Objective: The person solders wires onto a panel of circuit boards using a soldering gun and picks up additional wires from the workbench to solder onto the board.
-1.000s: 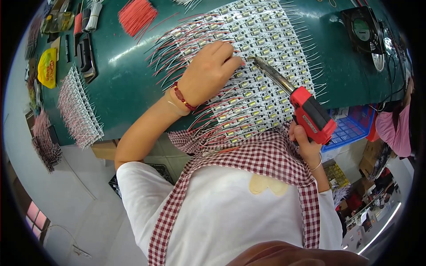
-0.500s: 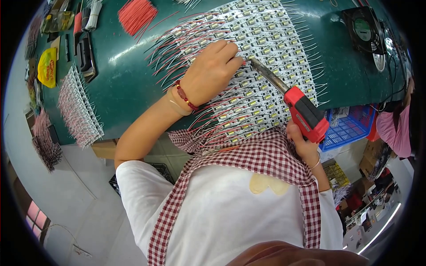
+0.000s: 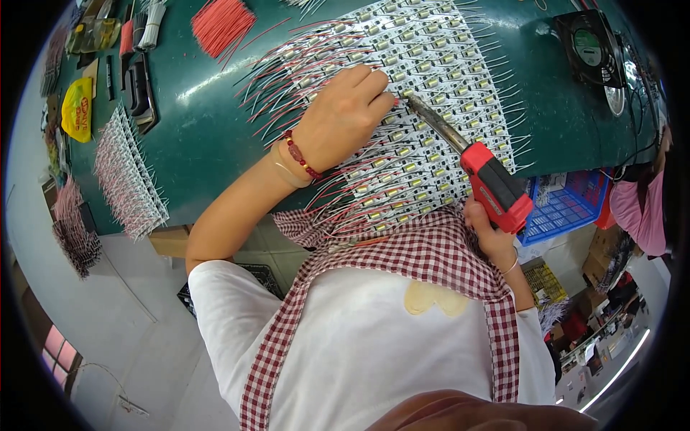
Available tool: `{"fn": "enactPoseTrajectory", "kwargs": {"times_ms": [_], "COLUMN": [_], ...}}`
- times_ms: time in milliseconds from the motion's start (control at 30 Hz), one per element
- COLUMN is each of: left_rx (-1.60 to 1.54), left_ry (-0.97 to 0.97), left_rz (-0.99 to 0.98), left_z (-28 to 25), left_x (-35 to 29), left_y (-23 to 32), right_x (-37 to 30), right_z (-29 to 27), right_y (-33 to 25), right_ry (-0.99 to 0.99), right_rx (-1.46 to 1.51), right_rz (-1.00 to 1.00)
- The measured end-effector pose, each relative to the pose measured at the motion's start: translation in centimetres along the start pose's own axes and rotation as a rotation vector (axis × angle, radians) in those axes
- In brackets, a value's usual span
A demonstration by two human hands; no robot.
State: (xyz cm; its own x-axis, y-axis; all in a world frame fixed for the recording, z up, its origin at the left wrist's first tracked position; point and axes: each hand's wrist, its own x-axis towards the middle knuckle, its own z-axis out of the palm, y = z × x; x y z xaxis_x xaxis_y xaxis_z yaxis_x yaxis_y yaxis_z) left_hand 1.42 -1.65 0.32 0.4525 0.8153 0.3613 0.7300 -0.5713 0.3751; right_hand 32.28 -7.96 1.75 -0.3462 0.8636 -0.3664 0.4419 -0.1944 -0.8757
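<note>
A sheet of white LED circuit boards (image 3: 460, 93) lies on the green table, with red and white wires (image 3: 287, 79) sticking out at its left side. Over the sheet's middle, my left hand (image 3: 348, 108) is closed, thumb and forefinger pinched together low against the boards. Whatever is between those fingertips is too small to make out. My right hand (image 3: 489, 233) grips a red and black soldering gun (image 3: 496, 188) from below, at the sheet's right front. Its metal tip points up and left, ending just beside my left fingertips. The lower part of the sheet overhangs my checkered apron (image 3: 402, 251).
A bundle of red wires (image 3: 221, 27) lies at the back left. Wired board strips (image 3: 129, 176) rest at the table's left edge, near a yellow packet (image 3: 77, 109). A black fan (image 3: 589, 49) stands at the back right, and a blue crate (image 3: 564, 208) sits below the right edge.
The soldering gun has sunk very slightly, its tip staying beside my left fingertips. My left hand and the board sheet look almost unmoved.
</note>
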Motion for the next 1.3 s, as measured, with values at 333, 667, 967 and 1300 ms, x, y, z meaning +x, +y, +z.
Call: {"fn": "enactPoseTrajectory", "kwargs": {"times_ms": [333, 667, 967, 1300], "left_rx": [0.021, 0.208, 0.006, -0.085], "left_ry": [-0.014, -0.086, 0.031, 0.051], "left_rz": [0.004, 0.033, -0.144, -0.132], "left_z": [-0.1, -0.7, -1.7, 0.0], "left_x": [0.0, 0.3, -0.2, -0.4], "left_y": [0.1, 0.6, 0.4, 2.6], "right_x": [0.0, -0.1, -0.8, -1.3], "right_z": [0.6, 0.6, 0.2, -0.5], "right_y": [-1.7, -1.9, -1.6, -1.1], "right_ry": [0.077, 0.052, 0.078, 0.005], "right_rx": [0.11, 0.123, 0.162, 0.164], "right_rz": [-0.11, -0.159, -0.174, -0.15]}}
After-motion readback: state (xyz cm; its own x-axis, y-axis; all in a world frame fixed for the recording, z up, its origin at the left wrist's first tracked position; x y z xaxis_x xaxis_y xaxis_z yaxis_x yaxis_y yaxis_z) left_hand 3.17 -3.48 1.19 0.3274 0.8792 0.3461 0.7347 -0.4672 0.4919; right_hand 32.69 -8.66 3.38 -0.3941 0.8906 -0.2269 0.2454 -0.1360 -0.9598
